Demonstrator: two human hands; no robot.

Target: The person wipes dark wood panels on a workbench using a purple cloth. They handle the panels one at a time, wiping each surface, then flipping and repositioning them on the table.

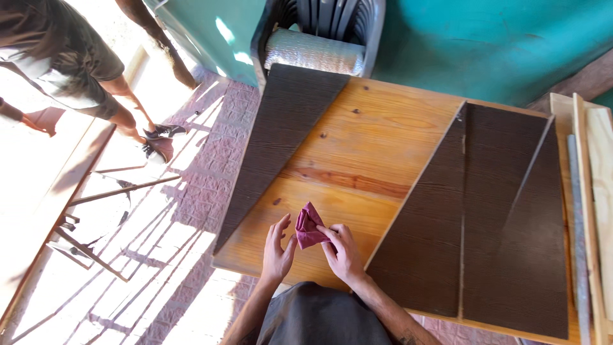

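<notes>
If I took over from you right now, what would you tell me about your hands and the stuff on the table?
Right hand: pinching the small dark red cloth, bunched up above the wooden table.
Left hand: open, fingers spread, just beside the cloth.
Dark triangular boards: one on the table's left, more lying together on the right.
Done: boards laid flat, cloth picked up.
Left: the cloth has not yet touched any board.
Another person stands at the far left.

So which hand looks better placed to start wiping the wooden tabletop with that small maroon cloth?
Probably the right hand: its fingers pinch the crumpled maroon cloth, while the left hand is open beside it, fingertips barely touching.
</notes>
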